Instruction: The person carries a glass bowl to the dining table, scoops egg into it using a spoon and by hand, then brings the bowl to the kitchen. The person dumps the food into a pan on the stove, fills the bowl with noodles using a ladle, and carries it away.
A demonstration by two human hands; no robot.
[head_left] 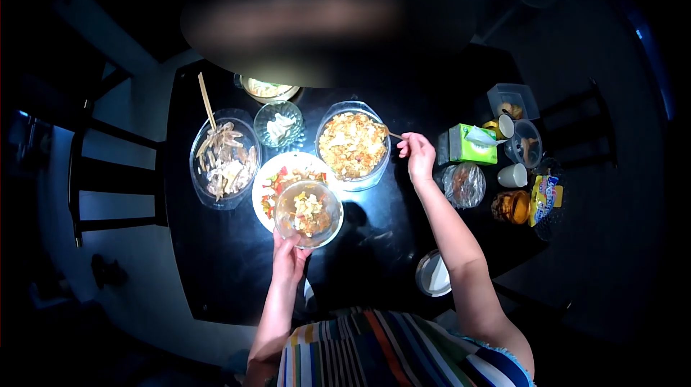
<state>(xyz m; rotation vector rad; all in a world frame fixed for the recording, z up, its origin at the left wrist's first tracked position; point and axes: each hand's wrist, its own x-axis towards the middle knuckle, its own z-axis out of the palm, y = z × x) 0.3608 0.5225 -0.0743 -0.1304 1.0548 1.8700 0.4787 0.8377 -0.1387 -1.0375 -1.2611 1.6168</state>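
My left fingers (288,241) are clamped on the near side of the small bowl (288,203), which sits over part of the plate (260,207); I cannot tell from this angle whether the two touch. There is some rice (311,219) in the small bowl. My right fingers (405,144) are pinched together on the handle of what looks like a spoon (393,135), slanting over the right rim of the big bowl (360,184); I can't make out its head against the rice there. The big bowl stands on the bench (403,221), beyond the small one and to its right.

I take this as scooping. To do it well, I'd hold the small bowl level and bring it close against the big one, so the carry is short and loose grains miss the plate. Modest spoonfuls, drawn from the edge toward the middle, should load without pushing rice over the rim.
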